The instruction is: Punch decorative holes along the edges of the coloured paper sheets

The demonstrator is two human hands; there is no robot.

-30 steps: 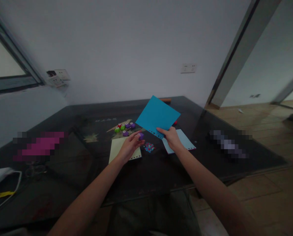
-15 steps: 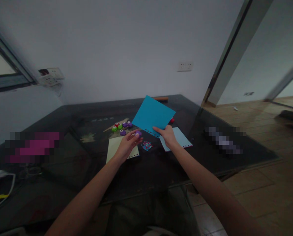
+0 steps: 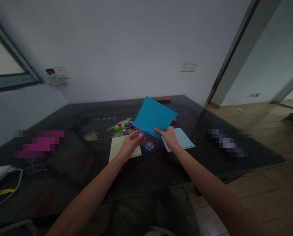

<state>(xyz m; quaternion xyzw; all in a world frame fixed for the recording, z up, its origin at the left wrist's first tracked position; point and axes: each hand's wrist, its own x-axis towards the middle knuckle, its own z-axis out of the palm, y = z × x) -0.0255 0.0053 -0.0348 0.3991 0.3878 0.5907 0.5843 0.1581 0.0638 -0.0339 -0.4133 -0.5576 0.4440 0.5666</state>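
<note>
The right hand [image 3: 170,137] is clamped on the blue sheet [image 3: 155,114], thumb over its near edge by a row of small dark marks; the fingers beneath are hidden. The left hand [image 3: 131,143] closes its fingertips around a purple piece [image 3: 141,134], just beside the sheet's near left edge.

The sheet is held up over the dark counter [image 3: 161,177], tilted, its far corner reaching out with no clear sag. It looks like light, fairly stiff paper or thin card: easy to lift, but likely to crease under a hard pinch and to swing if gripped at one point only. The marked edge is probably its weakest strip, so a flat, gentle pinch just inside that row should serve best. The purple piece seems small, rigid and rounded; smooth sides could make it slip or turn, so fingertips opposed across its body would steady it.

Below and between the hands lies a loose heap of coloured bits [image 3: 149,146], probably light enough to scatter at a brush. A cream sheet [image 3: 115,147] lies partly under the left hand, and a pale blue sheet [image 3: 182,139] beside the right. Beyond the left hand sits a cluster of coloured pieces [image 3: 123,126].
</note>
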